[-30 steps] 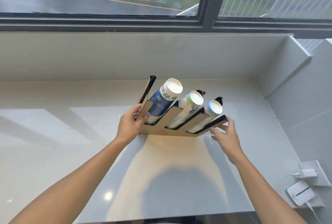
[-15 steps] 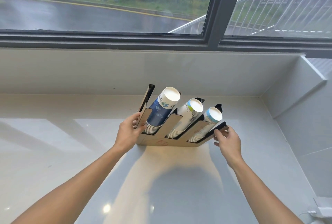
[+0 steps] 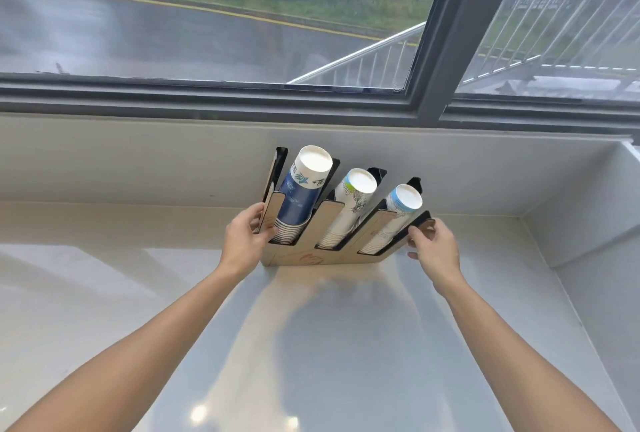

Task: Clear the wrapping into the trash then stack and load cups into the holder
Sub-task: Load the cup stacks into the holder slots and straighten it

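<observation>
Loaded holder (image 3: pixel 313 258): we are gripping its ends, left hand (image 3: pixel 244 241) and right hand (image 3: pixel 434 251), having pushed it farther toward the wall; task looking nearly finished

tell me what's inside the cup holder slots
Three stacks of paper cups: dark blue, green-trimmed and light blue in the cup holder. The dividers hide their lower sides.

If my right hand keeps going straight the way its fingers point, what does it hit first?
The right hand already touches the wooden cup holder's right-hand black edge; past that, likely the light-blue-banded paper cup stack, though depth is unclear.
</observation>
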